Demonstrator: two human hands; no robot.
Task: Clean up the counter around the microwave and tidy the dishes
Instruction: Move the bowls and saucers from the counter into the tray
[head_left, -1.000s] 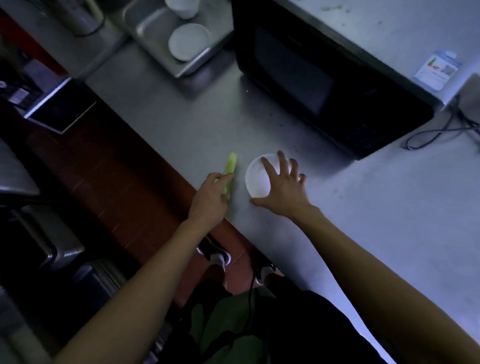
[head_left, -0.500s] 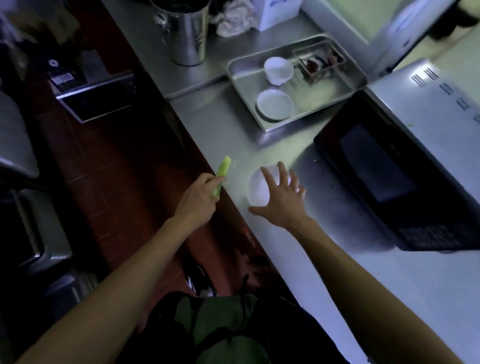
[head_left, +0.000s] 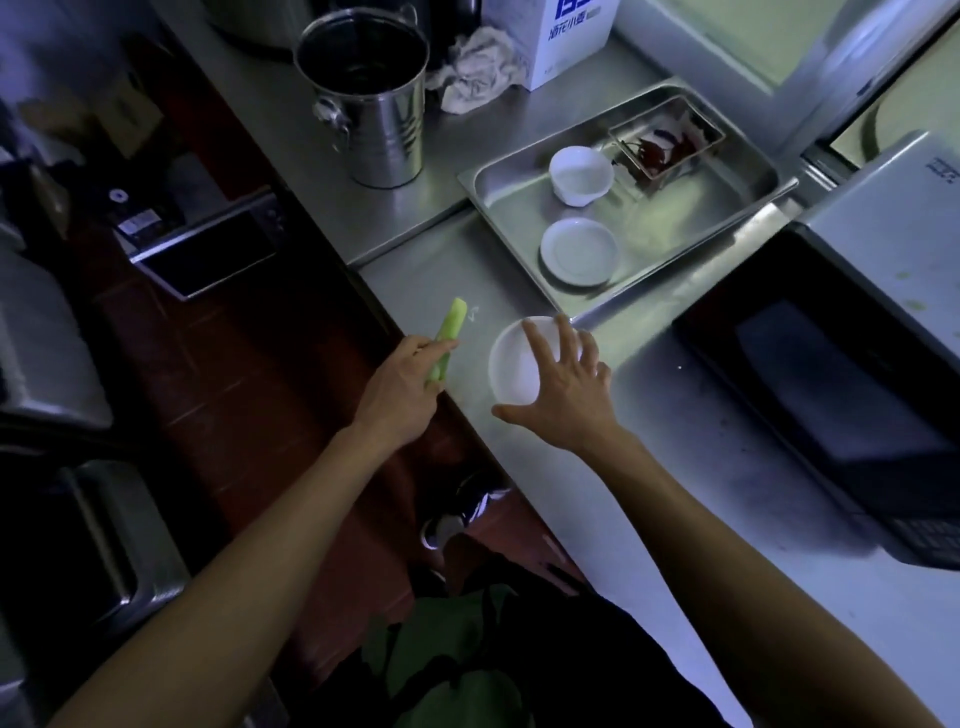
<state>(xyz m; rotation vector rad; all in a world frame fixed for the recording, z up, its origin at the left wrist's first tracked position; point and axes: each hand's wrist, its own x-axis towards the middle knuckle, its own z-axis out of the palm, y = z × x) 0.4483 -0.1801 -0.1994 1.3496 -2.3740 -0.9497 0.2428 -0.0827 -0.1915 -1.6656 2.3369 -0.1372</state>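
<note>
My left hand (head_left: 402, 384) grips a pale green vegetable stick (head_left: 448, 332) at the steel counter's front edge. My right hand (head_left: 563, 387) spans a small white bowl (head_left: 511, 364) from above, fingers spread round its rim, just in front of the metal tray (head_left: 727, 208). Whether the bowl rests on the counter or is lifted, I cannot tell. In the tray lie a white cup (head_left: 581, 174), a white saucer (head_left: 578, 251) and a small clear dish with dark red scraps (head_left: 665, 148). The black microwave (head_left: 831, 384) stands to the right.
A steel bucket (head_left: 371, 98), a crumpled cloth (head_left: 480, 67) and a white carton (head_left: 566, 36) stand at the back of the counter (head_left: 701, 467). Left of the counter edge the floor drops away, with dark appliances below.
The view has swung left, bringing the tray, bucket and carton into sight. Both hands have moved along the counter toward the tray, one keeping the green stick, the other the bowl.
</note>
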